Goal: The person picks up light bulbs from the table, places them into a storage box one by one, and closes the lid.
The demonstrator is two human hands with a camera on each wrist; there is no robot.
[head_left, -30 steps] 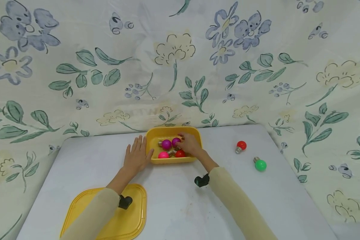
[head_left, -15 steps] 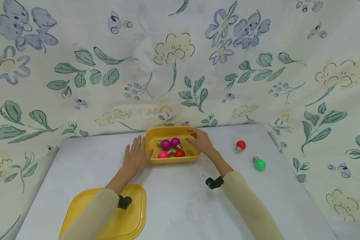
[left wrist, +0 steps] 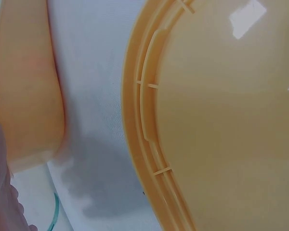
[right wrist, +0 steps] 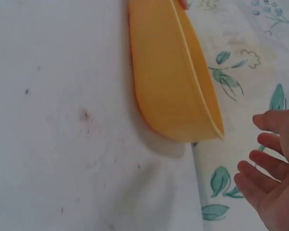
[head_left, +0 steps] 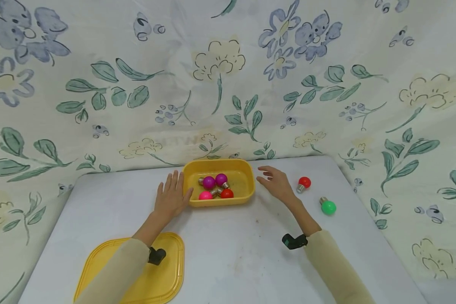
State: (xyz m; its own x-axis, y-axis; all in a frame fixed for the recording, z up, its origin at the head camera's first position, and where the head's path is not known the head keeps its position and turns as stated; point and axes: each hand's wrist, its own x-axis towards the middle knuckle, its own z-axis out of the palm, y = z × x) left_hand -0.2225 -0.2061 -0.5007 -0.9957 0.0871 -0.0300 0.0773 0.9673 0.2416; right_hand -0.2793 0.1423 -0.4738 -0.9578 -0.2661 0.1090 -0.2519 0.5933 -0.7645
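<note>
A yellow plastic tub (head_left: 220, 202) stands at the back of the table with two purple bulbs (head_left: 209, 182), a pink bulb (head_left: 205, 195) and a red bulb (head_left: 226, 193) lying in it. My left hand (head_left: 169, 198) rests with straight fingers against the tub's left side. Just off the tub's right end, my right hand (head_left: 276, 184) holds nothing, its fingers loosely bent. The right wrist view shows that hand (right wrist: 274, 168) apart from the tub (right wrist: 168, 72). A second red bulb (head_left: 305, 182) and a green bulb (head_left: 328, 207) lie on the table to the right.
A yellow lid (head_left: 163, 276) lies flat at the front left, partly under my left forearm. The white table (head_left: 243, 253) ends at the back against a floral cloth (head_left: 197, 101). A dark wrist camera (head_left: 294, 241) sits on my right wrist.
My right hand has come out of the tub and moved right, past its right end. My left hand stays at the tub's left side, and the bulbs lie much as before.
</note>
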